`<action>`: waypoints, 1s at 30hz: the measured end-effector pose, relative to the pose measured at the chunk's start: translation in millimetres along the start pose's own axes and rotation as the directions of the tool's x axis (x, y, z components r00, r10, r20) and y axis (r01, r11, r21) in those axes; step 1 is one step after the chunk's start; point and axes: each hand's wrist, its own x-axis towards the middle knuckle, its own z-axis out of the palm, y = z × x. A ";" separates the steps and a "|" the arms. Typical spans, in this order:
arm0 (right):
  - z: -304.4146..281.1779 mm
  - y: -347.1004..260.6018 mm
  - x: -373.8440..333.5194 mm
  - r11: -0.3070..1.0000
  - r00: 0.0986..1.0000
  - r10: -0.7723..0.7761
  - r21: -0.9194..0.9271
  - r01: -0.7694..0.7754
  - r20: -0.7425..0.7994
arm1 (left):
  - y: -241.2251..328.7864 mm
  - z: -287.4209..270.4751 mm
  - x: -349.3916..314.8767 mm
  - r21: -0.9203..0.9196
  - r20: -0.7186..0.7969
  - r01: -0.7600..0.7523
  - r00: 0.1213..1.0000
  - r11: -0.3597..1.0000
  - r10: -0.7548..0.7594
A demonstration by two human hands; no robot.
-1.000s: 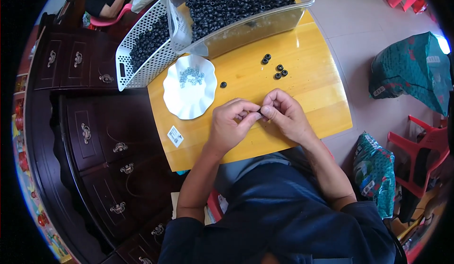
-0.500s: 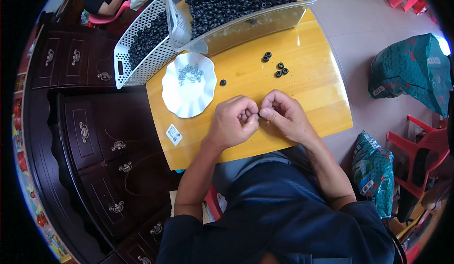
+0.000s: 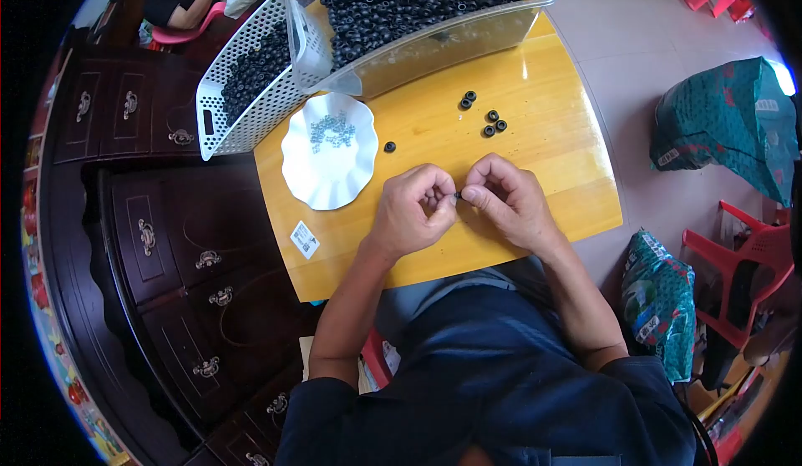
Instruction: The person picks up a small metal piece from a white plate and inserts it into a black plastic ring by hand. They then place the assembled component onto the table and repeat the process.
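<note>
My left hand (image 3: 413,209) and my right hand (image 3: 511,204) meet over the near part of the yellow table (image 3: 568,174), both closed in a pinch. A small black part (image 3: 458,195) shows between the fingertips, mostly covered by them. Beyond the hands lies a single black ring (image 3: 390,147), with several more like it, such as this ring (image 3: 489,131), in loose groups farther back to the right. Left of my left hand is a white wavy-rimmed plate (image 3: 322,186) bearing a cluster of small clear pieces (image 3: 332,129).
A clear plastic bin (image 3: 443,61) full of black rings stands at the table's far edge. Beside it, a white perforated basket (image 3: 251,132) holds more. A white label (image 3: 305,240) lies at left. Dark drawers (image 3: 175,249) flank the table; green bags (image 3: 660,299) and a red chair (image 3: 739,257) stand right.
The fingertips have parted slightly, so the small black part between them now shows more. The right hand's fingers have shifted a little; the rings and the plate lie as before.
</note>
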 end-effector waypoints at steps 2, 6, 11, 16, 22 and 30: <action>-0.1 -1.2 0.3 1.000 1.000 0.001 -0.008 -0.001 -0.005 | -1.5 0.1 -0.3 -0.006 -0.002 -0.006 1.000 1.000 0.006; -1.5 0.1 2.0 0.999 0.999 0.001 0.047 0.001 -0.047 | 2.9 4.5 -1.8 -0.102 -0.055 0.057 0.997 0.993 -0.063; -0.8 0.9 1.4 1.000 0.998 -0.020 -0.016 0.019 -0.052 | 12.7 5.5 2.2 0.013 -0.028 -0.066 0.997 0.998 0.066; -1.7 -0.9 2.8 0.995 0.997 -0.059 -0.077 0.055 -0.054 | 11.2 6.7 3.2 0.055 -0.038 -0.045 0.998 0.997 0.047; -3.5 -5.0 2.0 0.991 0.995 -0.072 -0.120 0.063 -0.070 | 10.9 0.3 4.8 0.134 0.030 -0.003 1.000 0.991 -0.001; -12.1 -6.1 7.8 0.942 0.943 0.014 0.321 0.099 -0.333 | -5.3 11.7 15.6 0.426 -0.093 -0.179 0.966 0.887 0.240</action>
